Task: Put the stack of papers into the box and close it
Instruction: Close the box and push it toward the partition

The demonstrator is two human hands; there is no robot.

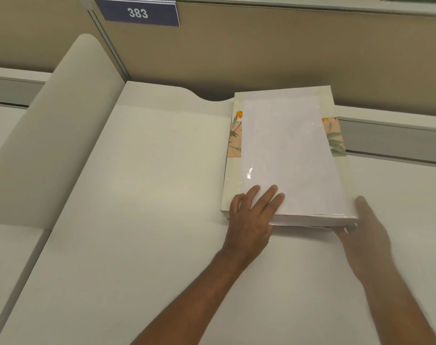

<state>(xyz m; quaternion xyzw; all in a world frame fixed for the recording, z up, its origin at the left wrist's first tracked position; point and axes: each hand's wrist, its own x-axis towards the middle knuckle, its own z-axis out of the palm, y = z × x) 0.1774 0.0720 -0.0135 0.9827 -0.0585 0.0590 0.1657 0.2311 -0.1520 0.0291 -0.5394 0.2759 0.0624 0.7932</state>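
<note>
A thick stack of white papers (286,150), glossy on top, lies slightly skewed on a cream box (233,180) with a floral band, at the back right of the white desk. My left hand (249,220) is at the stack's near left corner, fingers flat on the top sheet and thumb beside the box edge. My right hand (366,235) holds the near right corner, thumb up along the side and fingers tucked underneath. Whether the box is open or closed is hidden by the papers.
The white desk (149,195) stretches wide to the left and front. A beige partition (261,58) with a blue sign reading 383 (138,13) stands close behind the box. A curved white panel (57,135) rises at the left. A cable cut-out (212,97) notches the desk's back edge.
</note>
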